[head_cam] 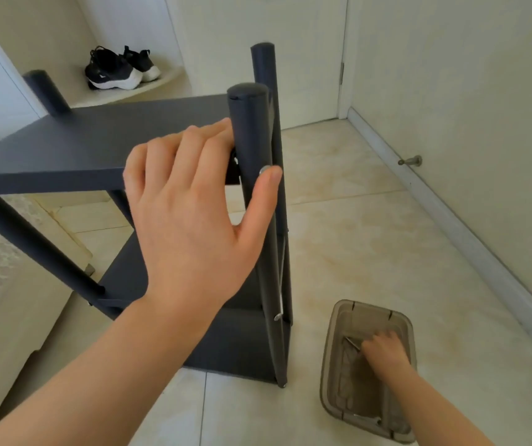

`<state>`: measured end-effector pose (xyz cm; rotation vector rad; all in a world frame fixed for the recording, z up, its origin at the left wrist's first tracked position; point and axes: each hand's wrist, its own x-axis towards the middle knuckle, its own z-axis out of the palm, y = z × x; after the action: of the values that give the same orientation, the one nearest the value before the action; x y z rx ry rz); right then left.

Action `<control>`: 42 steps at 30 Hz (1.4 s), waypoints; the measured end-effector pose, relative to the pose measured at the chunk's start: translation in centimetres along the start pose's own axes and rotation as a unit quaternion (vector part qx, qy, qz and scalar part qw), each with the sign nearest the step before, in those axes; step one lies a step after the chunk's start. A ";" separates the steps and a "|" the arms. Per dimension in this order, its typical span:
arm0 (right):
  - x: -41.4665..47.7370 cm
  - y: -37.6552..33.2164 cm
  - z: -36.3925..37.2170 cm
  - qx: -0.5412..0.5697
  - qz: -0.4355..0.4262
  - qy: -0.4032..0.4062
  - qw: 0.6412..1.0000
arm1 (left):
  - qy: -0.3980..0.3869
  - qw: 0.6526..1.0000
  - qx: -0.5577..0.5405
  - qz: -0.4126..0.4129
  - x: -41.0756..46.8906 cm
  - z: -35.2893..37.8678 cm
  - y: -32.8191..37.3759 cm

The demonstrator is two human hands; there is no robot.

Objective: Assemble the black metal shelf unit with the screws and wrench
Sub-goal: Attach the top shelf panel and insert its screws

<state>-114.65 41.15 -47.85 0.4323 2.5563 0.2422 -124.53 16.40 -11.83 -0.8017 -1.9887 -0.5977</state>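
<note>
From the head view, the black shelf unit (97, 136) stands on the tiled floor (370, 236), close in front of the person. The left hand (190, 207) rests on the unit's upper panel, fingers (174, 149) straight and spread wide, holding nothing. Its thumb stretches across the unit's near right post (251, 130) and touches a silver screw (263, 170) there. Another screw (277, 317) sticks out lower on the same post. To the right of the unit's base, a clear brownish bin (335, 365) sits on the floor. The right hand (383, 349) reaches down into it beside a thin metal piece (351, 342); it is blurred, so its grip cannot be told. Beyond the unit, black shoes (119, 69) sit in a wall recess.
</note>
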 end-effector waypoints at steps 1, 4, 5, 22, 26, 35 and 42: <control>0.1 0.3 -0.6 0.003 -0.009 0.001 1.000 | 0.003 1.000 -0.001 0.002 0.0 0.0 0.0; -0.1 0.5 -3.4 0.041 -0.030 -0.016 0.999 | -0.015 1.000 0.004 -0.002 0.1 0.0 0.1; -0.3 0.3 -4.4 0.057 -0.035 -0.026 0.997 | -0.024 1.000 0.005 -0.003 0.2 -0.1 0.1; -12.5 4.1 -26.0 0.298 -0.140 0.171 0.929 | -0.175 0.984 -0.011 -0.028 2.2 -3.0 0.3; -16.0 2.2 -28.3 0.408 -0.147 0.233 0.870 | -0.217 0.976 -0.012 -0.022 3.2 -3.9 0.3; -18.2 -3.9 -30.0 0.808 -0.050 0.178 0.560 | -0.320 0.943 -0.087 -0.037 5.5 -4.2 -0.6; -16.3 -6.3 -29.8 0.849 -0.087 0.160 0.497 | -0.390 0.912 -0.104 -0.076 6.8 -3.4 -0.5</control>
<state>-118.94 27.03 -16.62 0.7244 2.0938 -2.6275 -125.75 15.81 -4.33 -1.1465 -2.7685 -0.6434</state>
